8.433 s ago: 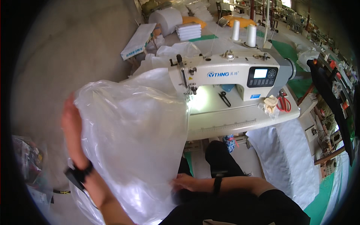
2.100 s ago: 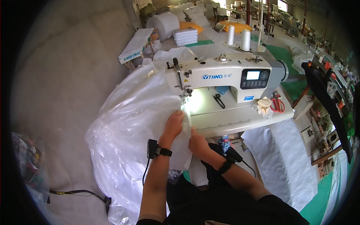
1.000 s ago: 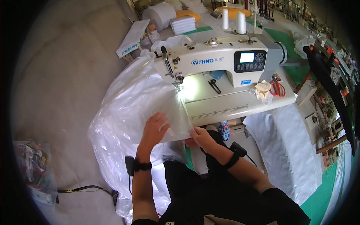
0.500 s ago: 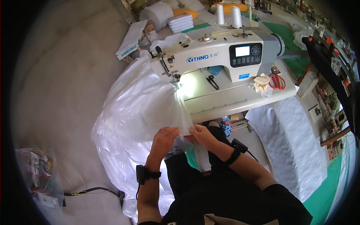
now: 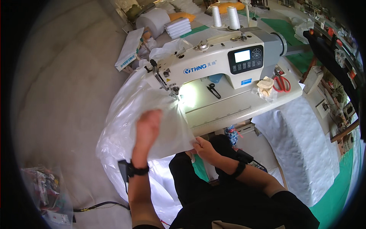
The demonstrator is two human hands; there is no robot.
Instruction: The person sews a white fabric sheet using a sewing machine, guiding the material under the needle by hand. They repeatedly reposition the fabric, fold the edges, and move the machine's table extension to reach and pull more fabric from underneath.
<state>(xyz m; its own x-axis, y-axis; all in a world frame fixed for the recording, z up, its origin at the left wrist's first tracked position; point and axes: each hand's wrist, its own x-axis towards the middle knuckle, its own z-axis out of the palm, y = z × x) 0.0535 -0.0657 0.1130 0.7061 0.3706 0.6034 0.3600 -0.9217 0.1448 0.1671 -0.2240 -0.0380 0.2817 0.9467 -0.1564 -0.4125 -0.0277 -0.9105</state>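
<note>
A large translucent white plastic sheet (image 5: pixel 126 103) drapes off the left and front of the white sewing machine (image 5: pixel 206 63). Its gathered upper part lies under the lit needle area. My right hand (image 5: pixel 206 149) pinches the sheet's near edge, just in front of the machine bed (image 5: pixel 225 110). Over the sheet, left of the needle, is my left hand (image 5: pixel 149 120). It is smeared by motion, so its fingers cannot be made out, nor whether it touches the plastic.
Black thread snips (image 5: pixel 214 91) lie on the bed, with red-handled scissors (image 5: pixel 282 83) to their right. Two white thread spools (image 5: pixel 233 18) stand behind the machine. A silvery white sheet (image 5: pixel 297 149) hangs at right; a clear bag of odds and ends (image 5: pixel 47 192) sits at lower left.
My left hand has left the sheet's near edge and moved up and left over the plastic. My right hand still pinches the edge, which is now spread flatter. The whole view has shifted slightly.
</note>
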